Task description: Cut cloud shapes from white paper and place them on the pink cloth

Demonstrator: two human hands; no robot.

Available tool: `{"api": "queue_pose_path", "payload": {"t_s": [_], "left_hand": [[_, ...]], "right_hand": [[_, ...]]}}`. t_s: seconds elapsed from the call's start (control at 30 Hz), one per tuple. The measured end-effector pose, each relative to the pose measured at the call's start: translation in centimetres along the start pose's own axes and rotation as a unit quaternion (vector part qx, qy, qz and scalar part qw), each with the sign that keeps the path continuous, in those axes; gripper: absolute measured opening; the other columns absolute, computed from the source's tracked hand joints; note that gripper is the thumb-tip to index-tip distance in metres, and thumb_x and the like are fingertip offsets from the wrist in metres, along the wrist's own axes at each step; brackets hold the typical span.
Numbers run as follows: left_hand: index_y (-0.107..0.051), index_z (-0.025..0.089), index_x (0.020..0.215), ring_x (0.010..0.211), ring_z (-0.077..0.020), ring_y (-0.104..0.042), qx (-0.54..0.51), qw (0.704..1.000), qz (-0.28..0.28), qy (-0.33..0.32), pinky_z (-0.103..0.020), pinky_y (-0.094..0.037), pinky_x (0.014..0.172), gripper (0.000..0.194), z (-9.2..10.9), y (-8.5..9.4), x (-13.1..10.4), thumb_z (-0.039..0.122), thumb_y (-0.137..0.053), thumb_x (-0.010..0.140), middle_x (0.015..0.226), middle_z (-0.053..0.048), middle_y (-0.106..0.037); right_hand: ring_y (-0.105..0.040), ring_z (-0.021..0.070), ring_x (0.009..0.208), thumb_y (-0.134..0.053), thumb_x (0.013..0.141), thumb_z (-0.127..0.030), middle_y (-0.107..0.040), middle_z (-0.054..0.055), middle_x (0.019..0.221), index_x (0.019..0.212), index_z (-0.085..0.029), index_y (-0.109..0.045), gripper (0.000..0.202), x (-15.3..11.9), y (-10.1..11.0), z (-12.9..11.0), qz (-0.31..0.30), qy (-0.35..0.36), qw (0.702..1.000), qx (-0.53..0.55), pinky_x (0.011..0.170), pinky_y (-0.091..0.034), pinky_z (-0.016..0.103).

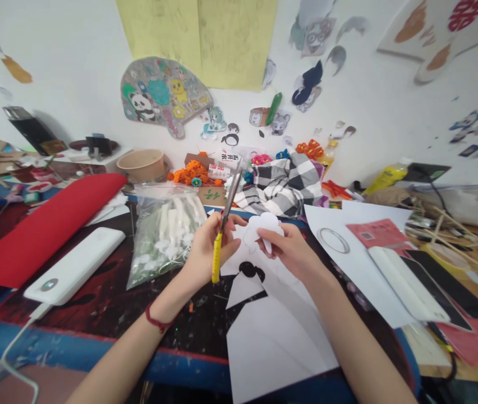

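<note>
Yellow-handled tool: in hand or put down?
In hand: the left hand has the yellow-handled tool, its metal end sticking out past the fingers. Blades open or shut: cannot tell.

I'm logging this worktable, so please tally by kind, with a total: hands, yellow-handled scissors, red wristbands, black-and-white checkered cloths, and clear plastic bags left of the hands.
Hands: 2
Yellow-handled scissors: 1 pair
Red wristband: 1
Checkered cloth: 1
Clear plastic bag: 1
Total: 6
</note>
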State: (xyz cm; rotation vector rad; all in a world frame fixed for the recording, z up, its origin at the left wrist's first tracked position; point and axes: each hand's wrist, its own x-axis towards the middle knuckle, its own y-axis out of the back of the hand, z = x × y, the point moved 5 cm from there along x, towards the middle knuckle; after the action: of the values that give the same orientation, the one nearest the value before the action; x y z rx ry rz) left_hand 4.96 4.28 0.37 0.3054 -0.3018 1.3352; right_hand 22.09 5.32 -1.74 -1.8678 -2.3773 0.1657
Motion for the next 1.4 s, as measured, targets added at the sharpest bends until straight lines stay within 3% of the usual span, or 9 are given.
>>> {"api": "queue_pose_path", "payload": {"t_s": [0.2,0.33,0.53,0.7,0.87,0.97,1.07,1.2,1.4], "left_hand": [[-0.055,0.021,0.092,0.056,-0.0058,-0.035,0.018,0.999,-0.043,0.002,-0.023,-0.032,0.054,0.021,-0.5,-0.8,-0.5,0.020,-0.072,0.080,0.098,0.000,-0.065],[-0.059,0.021,0.091,0.058,-0.0077,-0.038,0.043,0.999,-0.027,-0.005,-0.024,-0.033,0.054,0.016,-0.8,-0.8,-0.5,0.022,-0.072,0.082,0.090,0.000,-0.064],[-0.062,0.020,0.086,0.055,-0.0081,-0.038,0.087,0.995,0.040,-0.024,-0.025,-0.032,0.052,0.019,-0.5,-0.4,-0.8,0.026,-0.078,0.077,0.077,0.001,-0.060],[-0.058,0.020,0.083,0.064,-0.0107,-0.056,-0.039,0.989,0.139,-0.019,-0.025,-0.043,0.060,0.026,0.0,0.1,-1.0,0.025,-0.081,0.073,0.076,0.002,-0.063],[-0.051,0.020,0.079,0.065,-0.0114,-0.061,-0.182,0.967,0.179,0.015,-0.024,-0.047,0.062,0.032,-0.7,0.3,-0.6,0.025,-0.081,0.070,0.068,0.005,-0.056],[-0.049,0.020,0.078,0.055,-0.0084,-0.054,-0.224,0.956,0.177,0.059,-0.023,-0.044,0.054,0.035,-1.5,0.0,-0.6,0.029,-0.081,0.068,0.068,0.005,-0.056],[-0.046,0.020,0.079,0.048,-0.0059,-0.045,-0.259,0.947,0.172,0.082,-0.023,-0.041,0.049,0.040,-1.8,-0.6,-0.7,0.031,-0.082,0.065,0.067,0.006,-0.055],[-0.045,0.021,0.079,0.045,-0.0054,-0.040,-0.254,0.949,0.173,0.070,-0.023,-0.039,0.048,0.039,-1.8,-0.9,-0.7,0.030,-0.081,0.066,0.063,0.007,-0.055],[-0.050,0.020,0.082,0.055,-0.0077,-0.048,-0.199,0.963,0.169,0.069,-0.025,-0.041,0.059,0.031,-2.0,-0.7,-1.1,0.028,-0.078,0.072,0.065,0.006,-0.057]], "right_hand": [[-0.050,0.0060,0.044,-0.071,0.083,-0.039,-0.061,0.000,0.060,0.071,-0.014,-0.071,0.028,-0.4,-0.8,1.3,-0.029,-0.090,0.995,0.029,0.040,-0.027,0.020],[-0.049,0.0059,0.042,-0.068,0.085,-0.039,-0.060,0.001,0.058,0.065,-0.013,-0.068,0.032,-0.5,-1.1,1.7,-0.062,-0.118,0.990,0.052,0.039,-0.028,0.019],[-0.054,0.0098,0.046,-0.061,0.087,-0.049,-0.064,0.004,0.061,0.079,-0.014,-0.072,0.038,-0.5,-1.0,1.8,-0.068,-0.144,0.985,0.070,0.038,-0.028,0.020],[-0.055,0.0124,0.051,-0.043,0.092,-0.066,-0.058,0.004,0.057,0.062,-0.016,-0.061,0.061,-0.3,-0.5,0.4,-0.042,-0.054,0.998,0.011,0.044,-0.036,0.023],[-0.063,0.0201,0.094,-0.072,0.076,-0.061,-0.063,0.004,0.098,0.099,-0.025,-0.055,0.047,-0.4,-2.0,-0.3,-0.068,0.102,0.992,-0.034,0.081,-0.052,0.034],[-0.064,0.0190,0.093,-0.081,0.074,-0.044,-0.064,0.003,0.106,0.105,-0.028,-0.049,0.047,-0.5,-3.6,0.9,-0.074,0.089,0.993,0.027,0.085,-0.051,0.036],[-0.065,0.0160,0.076,-0.084,0.071,-0.034,-0.068,-0.001,0.093,0.099,-0.029,-0.046,0.048,-0.5,-4.2,1.9,-0.004,0.055,0.994,0.098,0.077,-0.052,0.034],[-0.059,0.0130,0.066,-0.086,0.068,-0.031,-0.067,-0.002,0.081,0.099,-0.023,-0.060,0.042,-0.6,-4.1,2.6,0.027,0.021,0.994,0.102,0.065,-0.049,0.028],[-0.053,0.0115,0.063,-0.083,0.073,-0.030,-0.062,-0.002,0.067,0.076,-0.019,-0.071,0.017,-0.7,-2.6,2.1,0.083,0.050,0.992,0.084,0.062,-0.045,0.026]]}}
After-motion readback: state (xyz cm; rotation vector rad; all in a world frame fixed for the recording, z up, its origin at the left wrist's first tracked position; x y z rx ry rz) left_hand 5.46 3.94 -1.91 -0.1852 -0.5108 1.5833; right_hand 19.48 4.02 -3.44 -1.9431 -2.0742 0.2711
